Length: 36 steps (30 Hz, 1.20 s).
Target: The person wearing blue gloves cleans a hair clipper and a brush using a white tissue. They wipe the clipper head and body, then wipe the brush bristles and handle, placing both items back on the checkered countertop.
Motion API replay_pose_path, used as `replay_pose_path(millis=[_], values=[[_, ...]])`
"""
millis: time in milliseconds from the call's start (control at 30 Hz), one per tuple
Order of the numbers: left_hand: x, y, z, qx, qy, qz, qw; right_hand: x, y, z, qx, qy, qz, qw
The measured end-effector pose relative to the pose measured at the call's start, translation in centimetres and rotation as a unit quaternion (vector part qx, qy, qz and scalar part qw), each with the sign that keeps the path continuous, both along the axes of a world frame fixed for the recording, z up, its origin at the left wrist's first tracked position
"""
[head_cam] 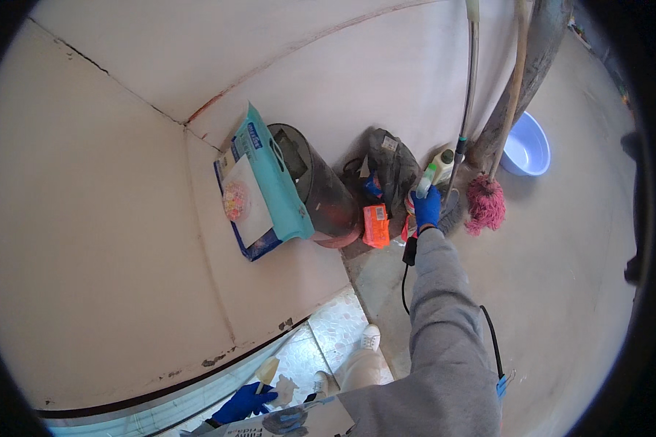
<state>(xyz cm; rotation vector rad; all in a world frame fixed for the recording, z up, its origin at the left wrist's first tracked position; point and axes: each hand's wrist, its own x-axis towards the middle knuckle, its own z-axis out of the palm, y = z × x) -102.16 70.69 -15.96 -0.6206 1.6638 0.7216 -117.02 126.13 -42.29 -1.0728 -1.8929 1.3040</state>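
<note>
My right hand (427,207), in a blue glove, reaches out with its fingers around a small clear bottle with a green cap (427,180). Just beyond it stands a whitish bottle with a dark green cap (444,164). A dark plastic bag (389,158) and an orange packet (376,225) lie left of this hand. My left hand (246,402), also blue-gloved, is low in the view and holds a pale, wedge-shaped tool (267,371) by its thin handle. A crumpled whitish piece (285,391) shows beside its fingers; whether they hold it is unclear.
A pink string mop (486,202) and a metal-handled tool (469,82) lean by a grey pipe (541,60). Behind them sits a blue basin (526,146). A dark cylindrical bin (328,191) stands at the wall beside a turquoise package (273,180). A black cable (404,289) hangs near my right sleeve.
</note>
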Motion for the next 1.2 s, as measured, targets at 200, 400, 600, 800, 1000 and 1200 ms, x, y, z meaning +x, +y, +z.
replay_pose_path(millis=[200,400,600,800,1000,1200], values=[[-0.7,1.7,2.0,0.015,0.035,-0.026,0.999,0.9,0.3,-2.6,0.02,-0.016,-0.034,0.999],[-1.4,2.9,3.4,0.027,0.011,-0.087,0.996,7.5,-0.8,-4.4,0.019,-0.033,-0.052,0.998],[-1.0,0.8,2.1,0.099,0.036,-0.21,0.972,19.3,-8.0,-3.0,0.021,-0.133,-0.05,0.99],[0.6,-1.8,-1.1,0.266,0.064,-0.234,0.933,31.5,-21.4,5.4,-0.208,-0.101,0.039,0.972],[4.8,-1.9,0.6,0.388,0.062,-0.325,0.86,41.7,-40.0,20.3,-0.312,-0.042,0.09,0.945],[11.7,-1.4,3.3,0.461,0.01,-0.374,0.805,49.7,-51.3,28.6,-0.28,-0.008,0.06,0.958]])
